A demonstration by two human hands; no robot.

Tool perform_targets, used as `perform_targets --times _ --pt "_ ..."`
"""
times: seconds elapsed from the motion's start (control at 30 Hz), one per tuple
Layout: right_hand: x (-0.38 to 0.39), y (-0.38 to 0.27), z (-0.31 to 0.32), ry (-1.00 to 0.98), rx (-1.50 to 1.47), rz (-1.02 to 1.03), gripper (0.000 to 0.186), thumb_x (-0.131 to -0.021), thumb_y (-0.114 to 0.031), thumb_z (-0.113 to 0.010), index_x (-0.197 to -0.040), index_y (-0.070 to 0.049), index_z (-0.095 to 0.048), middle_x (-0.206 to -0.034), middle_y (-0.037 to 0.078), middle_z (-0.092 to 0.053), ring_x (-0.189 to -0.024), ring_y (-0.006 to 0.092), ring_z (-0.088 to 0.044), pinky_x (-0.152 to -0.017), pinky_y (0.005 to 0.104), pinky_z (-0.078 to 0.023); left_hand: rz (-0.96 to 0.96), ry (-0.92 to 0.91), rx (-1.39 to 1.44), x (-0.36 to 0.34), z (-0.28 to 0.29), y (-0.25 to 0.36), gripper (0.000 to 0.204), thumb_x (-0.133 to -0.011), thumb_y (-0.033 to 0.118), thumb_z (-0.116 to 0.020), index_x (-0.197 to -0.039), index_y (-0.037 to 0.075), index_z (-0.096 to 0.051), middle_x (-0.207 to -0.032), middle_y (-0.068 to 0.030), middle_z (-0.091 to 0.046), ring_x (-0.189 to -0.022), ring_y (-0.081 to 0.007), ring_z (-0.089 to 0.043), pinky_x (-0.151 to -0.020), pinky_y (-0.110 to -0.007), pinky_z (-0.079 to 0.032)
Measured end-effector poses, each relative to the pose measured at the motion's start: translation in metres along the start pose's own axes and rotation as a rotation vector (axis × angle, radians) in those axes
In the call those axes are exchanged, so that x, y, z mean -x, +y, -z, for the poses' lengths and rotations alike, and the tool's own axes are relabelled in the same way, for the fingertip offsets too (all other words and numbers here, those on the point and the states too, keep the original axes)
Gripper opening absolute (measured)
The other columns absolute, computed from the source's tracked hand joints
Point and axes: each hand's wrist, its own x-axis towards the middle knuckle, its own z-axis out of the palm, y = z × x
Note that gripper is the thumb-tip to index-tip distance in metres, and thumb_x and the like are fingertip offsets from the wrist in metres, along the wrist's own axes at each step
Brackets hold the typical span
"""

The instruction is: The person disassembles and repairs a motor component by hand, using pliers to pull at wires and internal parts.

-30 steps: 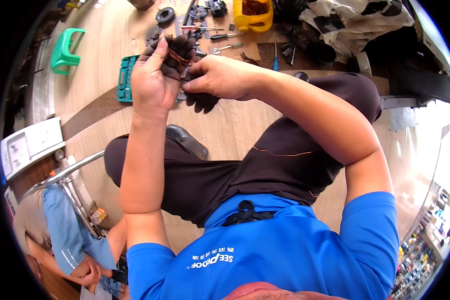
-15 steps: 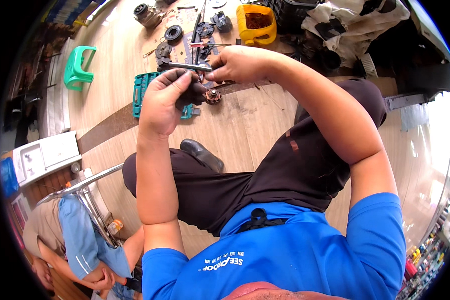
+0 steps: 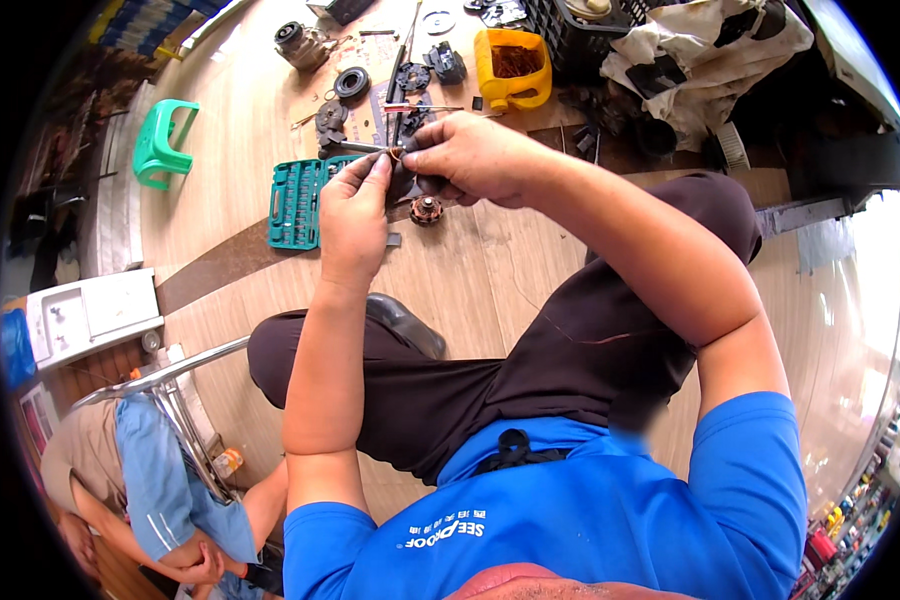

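Observation:
My left hand (image 3: 358, 215) is closed in a pinch, its thumb and blackened fingertips raised above the floor. Meeting it from the right, my right hand (image 3: 470, 160) also pinches with bent fingers. Between the fingertips of both hands is a small dark part with a coppery band (image 3: 397, 153), mostly covered by the fingers. Just below them on the floor stands a round copper-wound rotor (image 3: 426, 210) with a shaft. A metal rod (image 3: 355, 147) shows behind my left fingertips; its right end is hidden. Beside my left wrist lies an open teal socket case (image 3: 295, 205).
Beyond my hands are a red-handled screwdriver (image 3: 420, 108), a black pulley (image 3: 351, 84) and a cut-open yellow jug (image 3: 513, 65) with coppery scraps. A green stool (image 3: 162, 145) stands left. A thin wire (image 3: 620, 340) lies across my right thigh. Another person (image 3: 160, 480) sits lower left.
My right hand has come down and left against my left fingertips, which have moved right. The coppery band now shows between them. The teal case is less covered by my left hand.

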Motion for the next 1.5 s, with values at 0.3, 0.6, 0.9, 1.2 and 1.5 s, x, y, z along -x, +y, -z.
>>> perform_targets --times 0.3,0.6,0.9,1.2,1.5 --pt "-0.002 0.018 -0.012 0.035 0.386 0.125 0.022 -0.093 -0.021 -0.062 -0.097 -0.001 -0.069 -0.069 0.001 -0.063 -0.057 0.0076 -0.050 -0.054 0.0269 -0.043 0.024 -0.044 0.637 -0.013 0.009 -0.001 0.014 -0.096 0.008 -0.054 -0.102 -0.002 -0.063 -0.095 -0.0162 -0.070 -0.085 -0.0268 -0.069 -0.079 -0.039 -0.057" --pt "0.001 -0.008 0.018 -0.215 0.860 0.322 0.024 -0.086 -0.023 -0.069 -0.098 -0.002 -0.067 -0.076 0.017 -0.064 -0.067 0.0272 -0.058 -0.066 0.0373 -0.047 0.139 -0.285 0.674 -0.010 0.018 0.007 0.014 -0.096 0.009 -0.056 -0.099 -0.002 -0.064 -0.080 -0.0095 -0.067 -0.068 -0.0188 -0.064 -0.063 -0.030 -0.051" --pt "-0.008 -0.004 0.035 -0.104 1.150 0.383 0.023 -0.083 -0.022 -0.070 -0.093 -0.002 -0.068 -0.083 0.020 -0.066 -0.078 0.0358 -0.063 -0.072 0.0425 -0.048 0.272 -0.372 -0.013 0.006 0.003 0.022 0.014 -0.094 0.009 -0.059 -0.102 -0.002 -0.063 -0.088 -0.0094 -0.069 -0.077 -0.0157 -0.067 -0.067 -0.027 -0.053" --pt "-0.014 -0.005 0.025 0.178 0.992 0.341 0.030 -0.087 -0.024 -0.064 -0.098 0.004 -0.068 -0.083 0.026 -0.064 -0.080 0.0388 -0.063 -0.074 0.0428 -0.050 -0.011 -0.192 -0.409 0.002 -0.004 -0.005 0.027 -0.097 0.014 -0.052 -0.109 -0.009 -0.062 -0.095 -0.0093 -0.069 -0.086 -0.0109 -0.063 -0.078 -0.026 -0.051" --pt "-0.002 0.011 -0.011 0.115 0.313 0.132 0.024 -0.093 -0.020 -0.057 -0.102 0.000 -0.067 -0.069 0.008 -0.062 -0.057 0.0139 -0.055 -0.052 0.0302 -0.044 0.026 -0.007 0.483 -0.009 -0.005 -0.004 0.019 -0.093 0.008 -0.059 -0.107 -0.005 -0.061 -0.100 -0.0131 -0.068 -0.086 -0.0204 -0.067 -0.077 -0.031 -0.056"
